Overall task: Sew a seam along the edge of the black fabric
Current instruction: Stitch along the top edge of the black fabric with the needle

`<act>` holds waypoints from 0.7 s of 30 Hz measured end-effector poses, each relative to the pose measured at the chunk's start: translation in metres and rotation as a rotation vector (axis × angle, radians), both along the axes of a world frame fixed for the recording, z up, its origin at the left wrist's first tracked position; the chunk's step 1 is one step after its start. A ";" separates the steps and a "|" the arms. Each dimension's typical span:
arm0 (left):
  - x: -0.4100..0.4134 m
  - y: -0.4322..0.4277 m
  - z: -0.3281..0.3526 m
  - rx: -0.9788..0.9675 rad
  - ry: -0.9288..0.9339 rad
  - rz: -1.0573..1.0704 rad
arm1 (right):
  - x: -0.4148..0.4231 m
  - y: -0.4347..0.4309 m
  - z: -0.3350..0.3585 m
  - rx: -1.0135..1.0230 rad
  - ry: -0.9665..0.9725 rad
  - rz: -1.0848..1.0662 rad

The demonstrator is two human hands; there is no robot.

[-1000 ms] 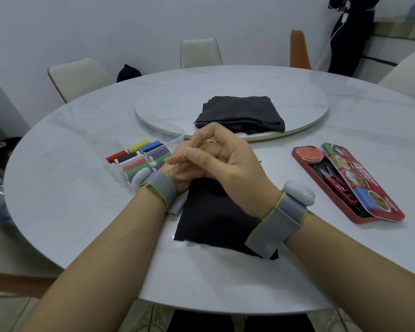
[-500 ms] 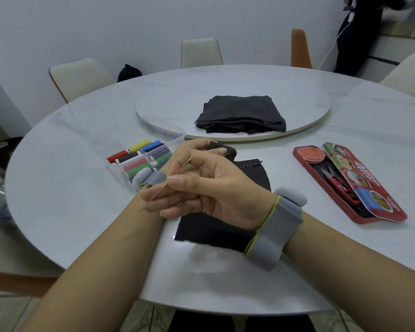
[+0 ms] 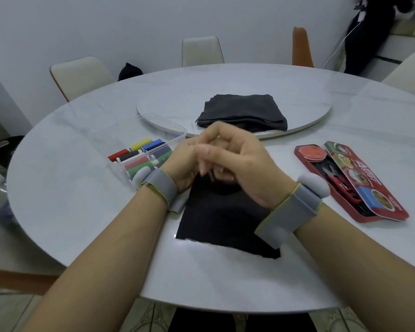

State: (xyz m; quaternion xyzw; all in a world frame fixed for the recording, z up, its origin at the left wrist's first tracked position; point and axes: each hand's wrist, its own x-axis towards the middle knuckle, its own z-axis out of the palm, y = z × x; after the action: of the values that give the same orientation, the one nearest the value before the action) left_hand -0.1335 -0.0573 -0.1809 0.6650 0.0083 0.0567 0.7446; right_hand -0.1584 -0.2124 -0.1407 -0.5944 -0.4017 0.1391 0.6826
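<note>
Lying flat on the round table (image 3: 82, 192), the black fabric (image 3: 225, 219) runs from near the table's front rim up to just under the grip, its far edge hidden beneath the two hands. By the look of it: light, thin, limp cloth w/ no stiffness, so it'll prob. bunch & slide on the smooth top unless pinned. The edge farthest from the grip looks raw & may fray. Best hold is prob. the far edge right beside the stitch pt, thumb on top, kept taut w/o stretching. Right hand (image 3: 244, 164) sits over the left hand (image 3: 182, 161), touching it. Its fingers are curled in tight, pinching what seems a needle (image 3: 211, 177), a thin grey sliver just below the fingertips, blurred, so not certain. Left fingers are tucked under the right, so can't tell if they clasp the cloth edge. Needle should be stiff, slick, tiny & sharp; thread not visible.
</note>
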 end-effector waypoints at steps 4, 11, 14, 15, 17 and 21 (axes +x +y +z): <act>0.000 0.001 0.001 -0.079 0.018 -0.040 | 0.033 -0.008 -0.010 -0.186 -0.348 -0.472; -0.002 0.003 0.002 -0.014 -0.013 -0.004 | 0.054 -0.021 -0.015 -0.262 -0.305 -0.475; -0.003 0.002 0.001 0.007 -0.031 -0.002 | 0.054 -0.021 -0.013 -0.131 -0.249 -0.446; -0.002 0.002 0.000 0.009 -0.029 0.003 | 0.053 -0.021 -0.011 -0.048 -0.198 -0.417; -0.001 0.003 0.000 0.017 -0.028 0.011 | 0.050 -0.023 -0.005 0.111 -0.035 -0.299; -0.001 0.005 -0.002 0.027 -0.024 0.020 | 0.052 -0.024 -0.005 0.002 0.048 -0.274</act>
State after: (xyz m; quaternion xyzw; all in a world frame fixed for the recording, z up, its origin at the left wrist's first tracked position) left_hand -0.1340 -0.0522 -0.1826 0.6744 0.0054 0.0724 0.7348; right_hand -0.1067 -0.2368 -0.1460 -0.6396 -0.3003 0.0583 0.7053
